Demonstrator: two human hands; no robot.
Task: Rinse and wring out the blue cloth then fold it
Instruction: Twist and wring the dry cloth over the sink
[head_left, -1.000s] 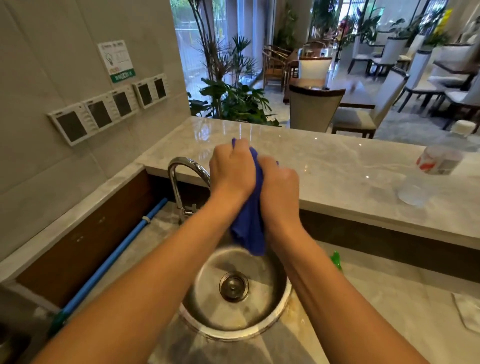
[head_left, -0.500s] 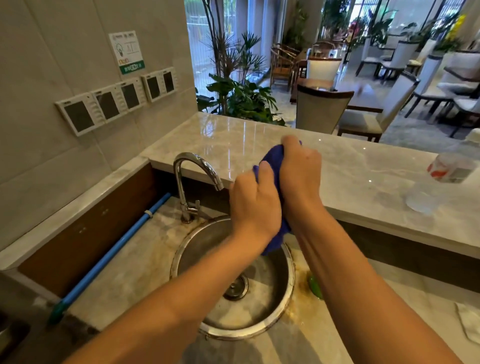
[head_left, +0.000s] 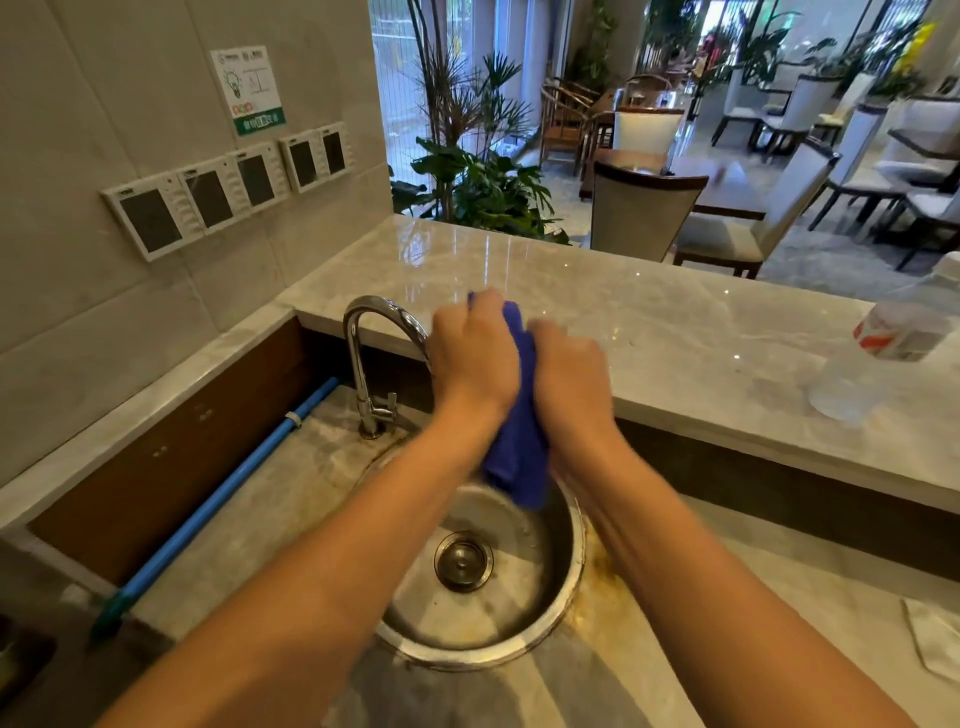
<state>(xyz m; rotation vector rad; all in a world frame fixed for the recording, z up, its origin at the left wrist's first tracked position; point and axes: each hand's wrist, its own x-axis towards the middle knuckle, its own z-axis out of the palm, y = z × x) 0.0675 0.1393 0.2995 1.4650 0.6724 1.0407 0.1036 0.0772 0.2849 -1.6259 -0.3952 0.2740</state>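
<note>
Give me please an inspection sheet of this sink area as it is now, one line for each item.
Surface: marble lower counter, yellowish stains beside the round steel sink.
Job's things: blue cloth bunched, held above the sink; faucet, no water seen.
Clutter: plastic bottle lying on the raised counter; white sheet at right edge.
Hands: left hand and right hand both grip the cloth.
Cables: nothing seen; a blue tube lies along the back panel.
Surroundings: wall panels, plants, chairs.

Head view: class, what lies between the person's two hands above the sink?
The bunched blue cloth lies between the left hand and right hand, gripped by both; its lower end hangs over the sink. The head view shows this.
</note>
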